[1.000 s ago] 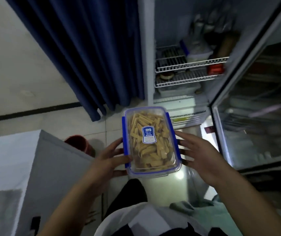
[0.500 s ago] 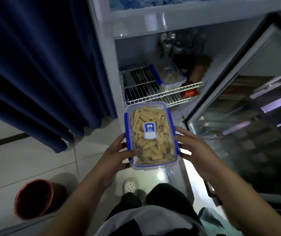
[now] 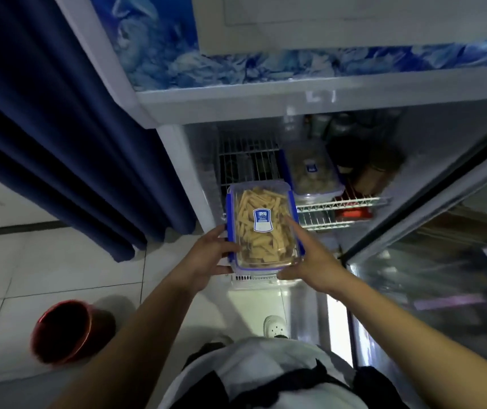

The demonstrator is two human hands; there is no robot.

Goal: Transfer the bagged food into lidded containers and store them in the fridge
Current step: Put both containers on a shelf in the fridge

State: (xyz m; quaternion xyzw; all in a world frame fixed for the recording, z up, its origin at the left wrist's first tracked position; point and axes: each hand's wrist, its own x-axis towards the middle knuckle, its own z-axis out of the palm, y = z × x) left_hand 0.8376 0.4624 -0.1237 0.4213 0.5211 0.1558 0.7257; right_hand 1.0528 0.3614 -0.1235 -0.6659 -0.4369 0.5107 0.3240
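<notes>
Pale floor tiles, a blue curtain [image 3: 59, 128] on the left, and an open fridge [image 3: 266, 107] straight ahead.

Both hands carry 1 lidded container [image 3: 261, 227] of yellow pasta-like sticks at the mouth of the fridge: the left hand [image 3: 207, 255] grips its near left corner, the right hand [image 3: 310, 258] clasps the right side with 1 finger laid on the lid. Beside it, a second container [image 3: 310, 172] already sits on the wire shelf [image 3: 339, 202]. I'd say keep it level, aim for the bare wires left of that neighbour, slide it well back, and let go only once the base rests flat. A red bucket [image 3: 62, 332] stands on the floor.
</notes>
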